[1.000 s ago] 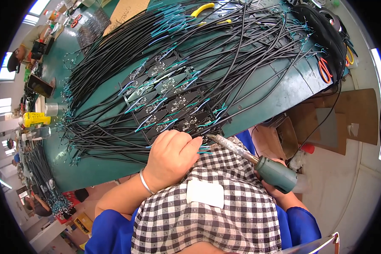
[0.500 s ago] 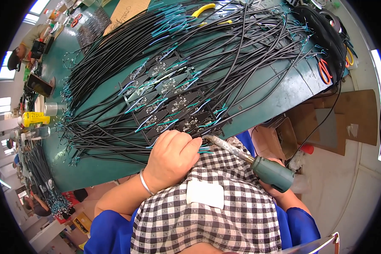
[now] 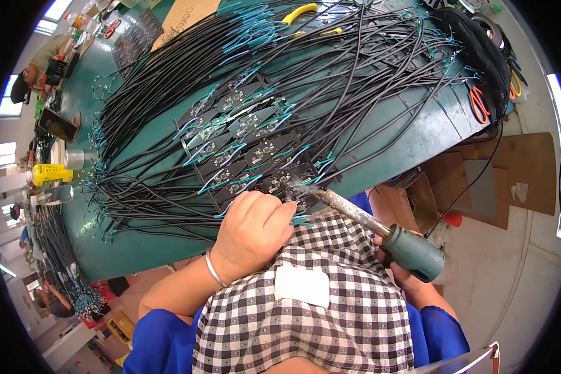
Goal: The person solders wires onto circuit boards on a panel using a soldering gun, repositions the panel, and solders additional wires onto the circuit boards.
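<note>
My right hand [image 3: 406,278], partly hidden behind the handle, is closed around a soldering iron [image 3: 361,216] with a green grip. Its tip points left, at the lower edge of a panel of black circuit boards [image 3: 262,153], with a wisp of smoke beside it. My left hand [image 3: 254,229], a bracelet on its wrist, rests at that same edge with fingers curled and pinched near the tip. What the pinch holds is hidden. Teal wire ends [image 3: 302,220] stick out just right of its fingers. Blue and teal wires lie across the boards, joined to black cables [image 3: 149,193].
Bundles of black cables [image 3: 162,81] cover much of the green table [image 3: 393,146]. Yellow-handled pliers [image 3: 300,14] lie at the back, red-handled scissors [image 3: 479,105] at the right edge. A yellow bottle [image 3: 51,174] stands left. Cardboard boxes [image 3: 417,206] sit below right. Another person [image 3: 37,71] is at far left.
The soldering iron has shifted slightly right, its tip up off the edge by my left fingers, and smoke now shows near it. My left hand stays in place.
</note>
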{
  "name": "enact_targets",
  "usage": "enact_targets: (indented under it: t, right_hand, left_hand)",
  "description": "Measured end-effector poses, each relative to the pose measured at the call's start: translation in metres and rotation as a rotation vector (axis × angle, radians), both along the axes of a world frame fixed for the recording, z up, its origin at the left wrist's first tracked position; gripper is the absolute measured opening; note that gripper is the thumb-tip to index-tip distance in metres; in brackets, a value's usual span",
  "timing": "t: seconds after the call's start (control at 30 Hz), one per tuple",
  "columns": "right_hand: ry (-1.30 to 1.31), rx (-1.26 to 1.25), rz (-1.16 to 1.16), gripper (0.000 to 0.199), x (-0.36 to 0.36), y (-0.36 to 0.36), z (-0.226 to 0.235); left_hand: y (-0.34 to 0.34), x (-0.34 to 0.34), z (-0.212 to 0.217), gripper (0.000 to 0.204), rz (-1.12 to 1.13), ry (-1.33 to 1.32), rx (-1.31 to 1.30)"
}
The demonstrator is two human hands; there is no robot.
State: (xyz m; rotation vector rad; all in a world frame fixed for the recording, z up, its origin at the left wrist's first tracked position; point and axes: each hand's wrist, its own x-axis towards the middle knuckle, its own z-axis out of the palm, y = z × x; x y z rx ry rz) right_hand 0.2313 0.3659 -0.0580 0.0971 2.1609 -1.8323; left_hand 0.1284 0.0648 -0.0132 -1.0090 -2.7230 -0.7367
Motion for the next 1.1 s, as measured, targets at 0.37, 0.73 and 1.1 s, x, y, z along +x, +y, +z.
enact_targets:
  t: [0.37, 0.73, 1.1]
  right_hand:
    - [-0.061, -0.18, -0.028, 0.054, -0.006, 0.003, -0.004]
    - [0.077, -0.175, -0.052, 0.045, -0.045, -0.02, 0.048]
    - [0.121, 0.384, 0.135, 0.031, -0.028, -0.02, 0.046]
  left_hand:
    - [-0.003, -0.002, -0.002, 0.033, -0.054, 0.035, 0.127]
    - [-0.02, -0.02, 0.021, 0.02, 0.061, 0.126, -0.046]
    - [-0.019, -0.01, 0.001, 0.021, 0.039, 0.068, 0.004]
